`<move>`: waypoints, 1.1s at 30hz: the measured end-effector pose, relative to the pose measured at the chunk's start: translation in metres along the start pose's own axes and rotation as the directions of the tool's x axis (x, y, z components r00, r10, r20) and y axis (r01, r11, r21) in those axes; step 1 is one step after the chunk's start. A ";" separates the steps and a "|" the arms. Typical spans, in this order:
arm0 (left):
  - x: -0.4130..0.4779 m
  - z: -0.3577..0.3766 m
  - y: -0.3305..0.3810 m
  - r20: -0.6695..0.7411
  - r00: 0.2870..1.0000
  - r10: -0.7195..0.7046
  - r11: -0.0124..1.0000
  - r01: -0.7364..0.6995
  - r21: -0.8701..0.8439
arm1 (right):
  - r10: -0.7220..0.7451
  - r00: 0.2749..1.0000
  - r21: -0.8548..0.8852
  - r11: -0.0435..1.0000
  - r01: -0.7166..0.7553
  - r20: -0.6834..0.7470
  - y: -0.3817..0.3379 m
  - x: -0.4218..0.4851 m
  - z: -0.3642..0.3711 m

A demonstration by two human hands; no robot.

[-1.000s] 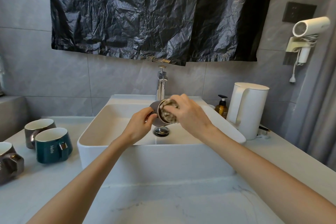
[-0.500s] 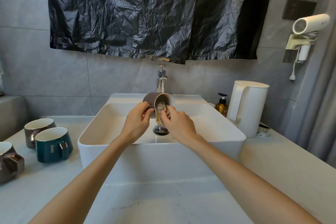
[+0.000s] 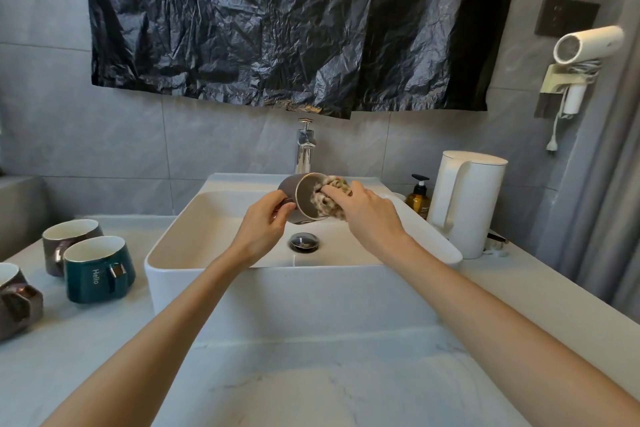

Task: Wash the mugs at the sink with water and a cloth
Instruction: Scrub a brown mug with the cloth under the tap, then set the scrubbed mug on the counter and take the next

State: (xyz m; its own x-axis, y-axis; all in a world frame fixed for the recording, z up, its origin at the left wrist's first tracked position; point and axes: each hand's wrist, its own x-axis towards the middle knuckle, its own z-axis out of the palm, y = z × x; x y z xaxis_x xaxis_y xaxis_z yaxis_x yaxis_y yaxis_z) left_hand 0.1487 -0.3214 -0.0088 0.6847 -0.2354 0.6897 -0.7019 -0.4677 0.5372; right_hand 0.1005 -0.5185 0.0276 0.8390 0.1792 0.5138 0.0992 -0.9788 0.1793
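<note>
**Wiping the Mug Interior: Orientation and Markings**

Position. The grey mug (image 3: 293, 191) is held above the sink (image 3: 277, 295), over the drain (image 3: 304, 241) and just in front of the faucet (image 3: 304, 146). It touches no part of the basin.

Axis. The mug lies almost on its side. Its long axis runs left to right, with the base to the far left and the mouth facing right, slightly toward the person.

Hands. The left hand (image 3: 266, 220) grips the mug on its near-left side, fingers curled at the handle area. The right hand (image 3: 369, 215) is closed around the speckled cloth (image 3: 329, 201) and presses it into the mouth from the right. The right hand is therefore the working hand, and any wiping stroke likely runs along the mug's axis or round its rim.

Water. No stream can be made out at the faucet.

Markings. Three more mugs stand on the counter (image 3: 311, 392) to the left. The teal mug (image 3: 98, 270) reads "Hello". The label on the amber pump bottle (image 3: 418, 199) is too small to read. The white kettle (image 3: 467, 201) shows no writing.
</note>
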 end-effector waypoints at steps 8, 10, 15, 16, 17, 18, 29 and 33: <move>0.000 0.000 0.006 0.007 0.992 -0.128 0.992 0.127 0.006 | 0.101 0.926 0.854 0.361 -0.375 0.364 -0.042 -0.006 -0.005; 0.001 -0.004 0.006 -0.008 0.978 -0.210 0.977 0.209 -0.031 | 0.021 0.925 0.919 0.111 -0.379 0.380 -0.045 -0.006 -0.020; 0.000 -0.010 0.023 0.010 0.943 -0.332 0.917 0.325 -0.233 | 0.157 0.975 0.949 0.248 -0.192 0.156 -0.025 -0.008 -0.049; 0.001 -0.011 0.029 0.012 0.933 -0.360 0.889 0.347 -0.299 | 0.221 0.970 0.946 0.284 -0.158 0.096 -0.017 -0.009 -0.055; 0.002 -0.012 0.035 0.016 0.921 -0.390 0.856 0.369 -0.361 | 0.281 0.959 0.934 0.331 -0.133 0.037 -0.006 -0.012 -0.060; 0.003 -0.013 0.041 0.031 0.908 -0.417 0.821 0.392 -0.416 | 0.337 0.942 0.914 0.388 -0.121 -0.018 0.006 -0.017 -0.065; 0.001 0.014 0.122 0.263 0.869 -0.419 0.591 0.481 -0.648 | 0.663 0.742 0.299 0.731 -0.613 -0.099 0.115 -0.144 -0.053; -0.004 0.035 0.143 0.339 0.872 -0.353 0.592 0.489 -0.640 | 0.705 0.702 0.090 0.696 -0.712 0.101 0.141 -0.185 -0.019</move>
State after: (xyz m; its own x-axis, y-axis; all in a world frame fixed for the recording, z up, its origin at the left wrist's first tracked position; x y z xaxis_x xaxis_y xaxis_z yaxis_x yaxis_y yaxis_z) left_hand 0.0528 -0.4169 0.0484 0.9114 -0.3293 0.2469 -0.2064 0.1531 0.9664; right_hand -0.0514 -0.6878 -0.0262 0.7130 -0.5745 0.4019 -0.4804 -0.8179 -0.3168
